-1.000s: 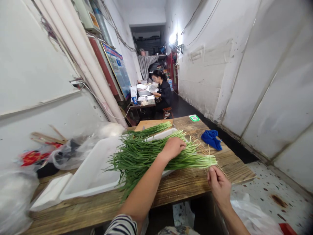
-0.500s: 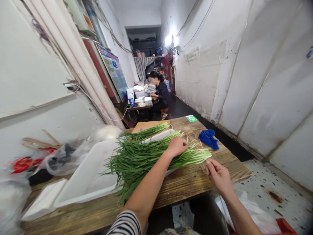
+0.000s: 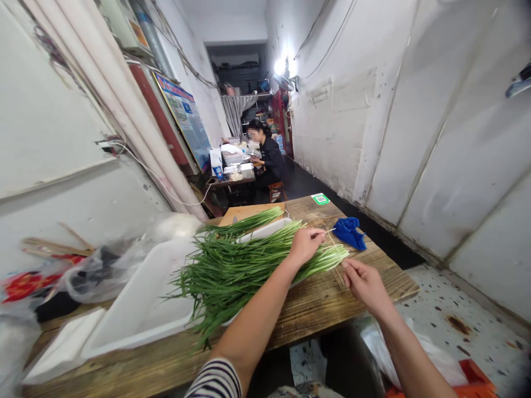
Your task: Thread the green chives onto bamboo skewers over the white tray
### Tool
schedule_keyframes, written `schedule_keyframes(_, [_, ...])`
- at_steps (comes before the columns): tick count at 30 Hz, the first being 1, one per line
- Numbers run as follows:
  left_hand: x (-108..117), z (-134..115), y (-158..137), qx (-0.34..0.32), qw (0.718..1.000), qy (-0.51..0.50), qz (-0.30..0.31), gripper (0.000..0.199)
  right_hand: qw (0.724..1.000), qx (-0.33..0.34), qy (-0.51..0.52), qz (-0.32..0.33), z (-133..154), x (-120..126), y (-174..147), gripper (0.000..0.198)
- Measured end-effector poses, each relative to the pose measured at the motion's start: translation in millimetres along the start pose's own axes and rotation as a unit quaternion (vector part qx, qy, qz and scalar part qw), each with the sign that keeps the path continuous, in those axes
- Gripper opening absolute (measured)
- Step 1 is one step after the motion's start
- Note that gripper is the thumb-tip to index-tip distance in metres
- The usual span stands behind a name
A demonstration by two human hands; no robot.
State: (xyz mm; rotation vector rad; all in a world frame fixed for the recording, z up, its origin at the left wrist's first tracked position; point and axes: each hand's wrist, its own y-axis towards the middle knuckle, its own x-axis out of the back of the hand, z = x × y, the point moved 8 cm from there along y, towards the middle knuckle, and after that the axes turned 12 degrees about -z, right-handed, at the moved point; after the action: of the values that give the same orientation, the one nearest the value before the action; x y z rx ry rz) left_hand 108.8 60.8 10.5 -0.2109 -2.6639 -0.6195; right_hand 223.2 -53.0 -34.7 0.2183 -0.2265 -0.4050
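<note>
A big pile of garlic chives [image 3: 232, 271] lies with green leaves to the left and pale stem ends to the right. My left hand [image 3: 307, 244] is above the stems, thumb and fingers pinched on a thin pale chive stem that sticks out to the right. My right hand [image 3: 365, 283] is closed in a pinch at the pale ends of the pile; what its fingertips hold is too small to make out. Thin wooden skewers [image 3: 337, 276] lie on the table by the stem ends, partly covered by the chives.
A white tray [image 3: 136, 301] stands under and left of the chives on the wooden table [image 3: 298, 318]. A blue cloth [image 3: 349, 232] lies at the right, a cutting board [image 3: 232, 214] behind. Plastic bags [image 3: 103, 271] crowd the left. Farther back, a person [image 3: 269, 157] sits at another table.
My left hand has moved right relative to the pile, and a pale stem now sticks out from its fingertips. My right hand stays by the stem ends. The view has shifted slightly.
</note>
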Motion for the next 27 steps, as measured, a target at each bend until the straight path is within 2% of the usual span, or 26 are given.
schedule_keyframes(17, [0.0, 1.7, 0.4, 0.003, 0.999, -0.025, -0.025, 0.027, 1.000, -0.009, 0.005, -0.004, -2.0, 0.1, -0.5, 0.043])
schedule_keyframes(27, [4.8, -6.0, -1.6, -0.038, 0.999, 0.017, -0.035, 0.026, 1.000, 0.003, -0.003, -0.008, 1.1, 0.1, -1.2, 0.043])
